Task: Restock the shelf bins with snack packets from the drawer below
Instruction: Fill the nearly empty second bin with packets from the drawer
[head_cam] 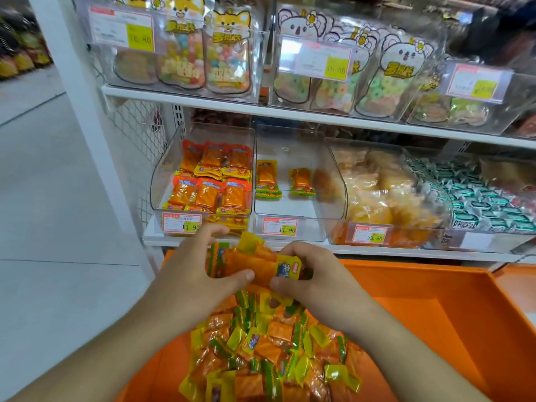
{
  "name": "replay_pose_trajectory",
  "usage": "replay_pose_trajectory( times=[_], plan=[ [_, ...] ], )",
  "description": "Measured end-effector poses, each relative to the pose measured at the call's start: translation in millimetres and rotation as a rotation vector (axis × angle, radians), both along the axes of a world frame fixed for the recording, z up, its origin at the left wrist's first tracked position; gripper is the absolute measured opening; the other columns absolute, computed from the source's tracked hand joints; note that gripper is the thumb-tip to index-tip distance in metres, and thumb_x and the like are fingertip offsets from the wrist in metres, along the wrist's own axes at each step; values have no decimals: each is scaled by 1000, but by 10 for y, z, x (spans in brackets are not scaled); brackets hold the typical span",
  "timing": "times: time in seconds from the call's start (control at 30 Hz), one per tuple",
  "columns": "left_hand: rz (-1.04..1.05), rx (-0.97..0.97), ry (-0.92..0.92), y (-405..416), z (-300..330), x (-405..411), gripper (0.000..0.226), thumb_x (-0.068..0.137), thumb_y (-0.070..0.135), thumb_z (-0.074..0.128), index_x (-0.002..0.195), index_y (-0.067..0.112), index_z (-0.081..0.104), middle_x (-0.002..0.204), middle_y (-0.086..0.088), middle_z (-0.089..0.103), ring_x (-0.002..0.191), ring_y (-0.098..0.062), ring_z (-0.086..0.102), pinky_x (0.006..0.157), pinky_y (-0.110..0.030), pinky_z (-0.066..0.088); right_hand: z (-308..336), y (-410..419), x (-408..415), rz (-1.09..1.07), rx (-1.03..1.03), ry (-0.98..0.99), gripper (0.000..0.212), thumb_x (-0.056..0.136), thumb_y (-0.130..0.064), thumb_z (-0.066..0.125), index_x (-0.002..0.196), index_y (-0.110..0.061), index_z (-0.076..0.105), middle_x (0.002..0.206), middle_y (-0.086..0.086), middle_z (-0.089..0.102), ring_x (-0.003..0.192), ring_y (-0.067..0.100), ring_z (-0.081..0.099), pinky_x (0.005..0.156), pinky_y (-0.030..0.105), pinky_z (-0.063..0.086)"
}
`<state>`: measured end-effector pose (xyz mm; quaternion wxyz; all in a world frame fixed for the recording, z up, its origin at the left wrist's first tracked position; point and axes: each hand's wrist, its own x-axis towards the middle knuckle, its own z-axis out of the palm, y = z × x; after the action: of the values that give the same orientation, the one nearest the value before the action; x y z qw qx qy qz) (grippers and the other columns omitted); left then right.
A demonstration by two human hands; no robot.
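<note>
Snack packets (pixel 255 264) bunched, pinched between left hand (pixel 197 265) and right hand (pixel 311 274); loose outer ones likely slipping before reaching near-empty bin (pixel 290 210) at twelve o'clock.

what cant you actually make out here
- Head view: how many packets are in the bunch; left hand and right hand cover part of it.
- Small print on the price labels: too small and blurred.
- Near end of the drawer pile: cut off by the bottom edge.
- Back of the middle bin: glare on clear plastic.
</note>
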<state>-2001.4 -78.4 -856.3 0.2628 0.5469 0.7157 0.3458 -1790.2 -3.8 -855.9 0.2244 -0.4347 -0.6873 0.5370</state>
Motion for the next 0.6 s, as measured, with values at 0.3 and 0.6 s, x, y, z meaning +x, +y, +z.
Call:
replay_pose_trajectory(
  times=[0.3,0.6],
  plan=[
    [-144,-233,73,-40,76,-112,27,79,54,81,101,41,70,97,21,69,93,2,65,90,-31,56,203,-75,130,-83,-118,21,15,93,-19,77,98,-8,68,85,15,76,71,33,76,55,38,57],
    [89,-206,-433,-45,52,-134,18,83,38,83,98,42,74,101,7,80,96,-16,77,94,-49,58,229,-129,194,-293,211,12,20,103,-17,63,108,-34,72,85,1,78,72,20,73,63,46,60]
  ],
)
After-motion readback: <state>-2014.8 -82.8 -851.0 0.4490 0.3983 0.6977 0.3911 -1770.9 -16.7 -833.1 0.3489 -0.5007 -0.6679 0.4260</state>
